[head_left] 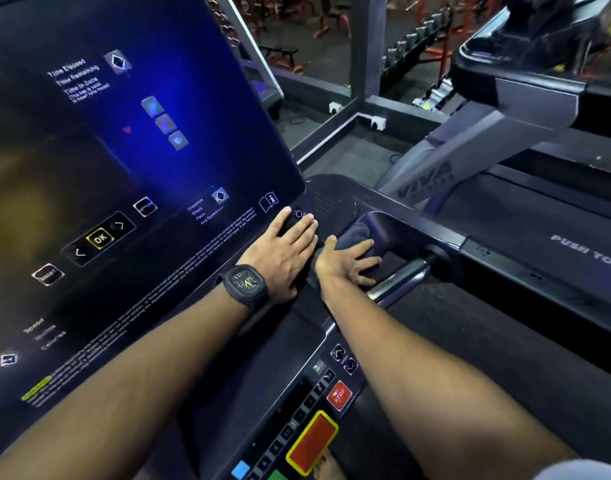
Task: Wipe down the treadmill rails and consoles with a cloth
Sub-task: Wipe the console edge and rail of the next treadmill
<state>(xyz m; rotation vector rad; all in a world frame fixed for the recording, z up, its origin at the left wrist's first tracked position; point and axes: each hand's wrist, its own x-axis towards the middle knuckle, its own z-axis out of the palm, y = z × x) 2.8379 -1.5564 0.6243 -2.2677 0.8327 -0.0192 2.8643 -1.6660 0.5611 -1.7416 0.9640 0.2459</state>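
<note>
A large dark treadmill console (117, 188) with lit icons fills the left of the head view. My left hand (283, 251), with a black watch on the wrist, lies flat with fingers spread on the console's lower right corner. Right beside it, my right hand (345, 261) presses flat on a dark grey cloth (357, 232) over the recessed tray at the console's right side. The silver handrail (397, 282) runs just below the right hand's fingers.
A keypad strip with a red stop button (339, 395) and a large red pad (312, 443) lies under my right forearm. A second treadmill (526, 133) stands to the right. Dumbbell racks (418, 36) and red gym frames stand on the floor beyond.
</note>
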